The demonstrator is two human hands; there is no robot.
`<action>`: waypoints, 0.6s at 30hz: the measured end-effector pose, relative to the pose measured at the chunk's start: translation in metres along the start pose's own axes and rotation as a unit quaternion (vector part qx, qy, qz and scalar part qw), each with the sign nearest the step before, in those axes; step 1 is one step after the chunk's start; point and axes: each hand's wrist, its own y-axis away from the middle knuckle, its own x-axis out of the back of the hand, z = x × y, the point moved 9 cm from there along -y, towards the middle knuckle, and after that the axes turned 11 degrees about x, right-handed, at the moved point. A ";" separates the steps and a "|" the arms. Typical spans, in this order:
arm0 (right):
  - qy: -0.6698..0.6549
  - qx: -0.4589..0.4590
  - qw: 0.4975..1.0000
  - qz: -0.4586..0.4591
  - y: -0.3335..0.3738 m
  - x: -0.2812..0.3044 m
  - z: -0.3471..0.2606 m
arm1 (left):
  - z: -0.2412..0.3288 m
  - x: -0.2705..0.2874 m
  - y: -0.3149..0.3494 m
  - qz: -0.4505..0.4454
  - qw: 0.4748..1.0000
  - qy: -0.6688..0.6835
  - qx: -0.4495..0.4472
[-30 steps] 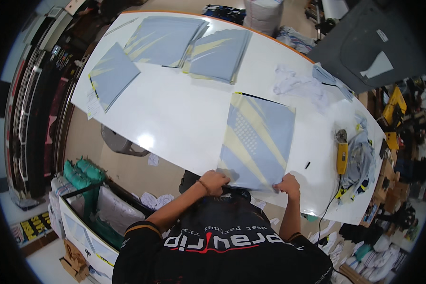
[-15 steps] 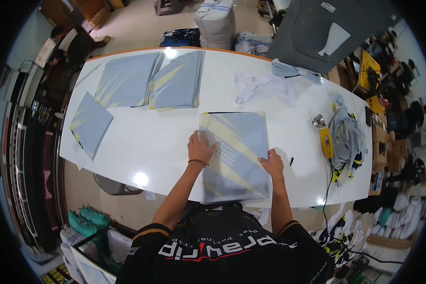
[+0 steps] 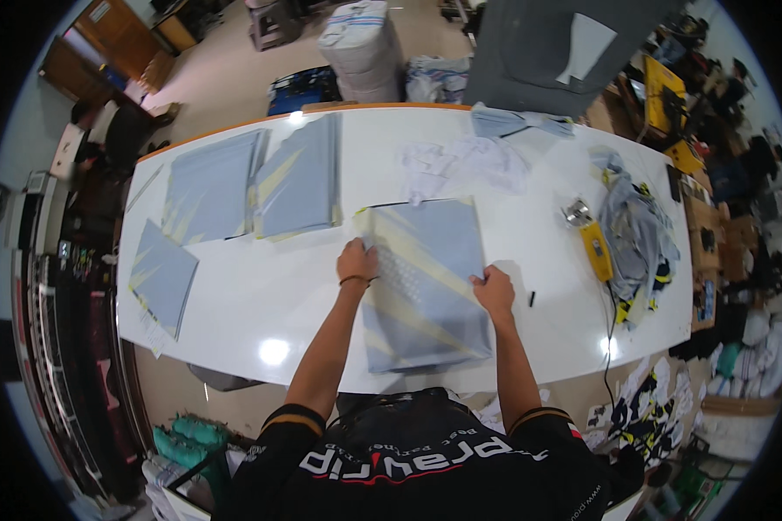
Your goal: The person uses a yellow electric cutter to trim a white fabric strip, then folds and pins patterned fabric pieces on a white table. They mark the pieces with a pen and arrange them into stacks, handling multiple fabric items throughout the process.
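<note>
At the centre of the frame a grey fabric panel with pale yellow stripes (image 3: 426, 286) lies flat on the white surface (image 3: 261, 295), its lower edge reaching the near rim just above the person's torso. The left hand (image 3: 357, 260) rests flat on the panel's left edge, fingers spread and gripping nothing, while the right hand (image 3: 493, 291) presses on the right edge with fingers curled; whether it pinches the cloth cannot be told. The likeliest trouble is the panel creeping toward the near rim and slipping off, since so much of it sits close to that edge and only two palms hold it. Uneven pressure from either hand could also drag a wrinkle across the printed stripes. To the right, a yellow hand tool (image 3: 595, 247) with a cord lies near a heap of grey and yellow garments (image 3: 639, 234), and a sweeping arm could snag it. Stacked grey panels (image 3: 252, 187) in the upper left sit well apart.
</note>
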 end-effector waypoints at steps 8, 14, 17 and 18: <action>-0.305 0.224 0.926 0.004 -0.038 -0.028 -0.168 | -0.054 0.029 0.008 -0.001 0.980 0.170 0.107; -0.382 0.213 0.882 -0.175 -0.086 -0.147 -0.295 | -0.118 0.047 0.036 -0.055 0.931 0.301 0.200; -0.352 0.146 0.915 -0.134 -0.111 -0.182 -0.313 | -0.145 0.054 0.045 -0.079 0.897 0.367 0.231; -0.310 0.175 0.930 -0.088 -0.118 -0.182 -0.321 | -0.153 0.055 0.048 -0.084 0.884 0.391 0.243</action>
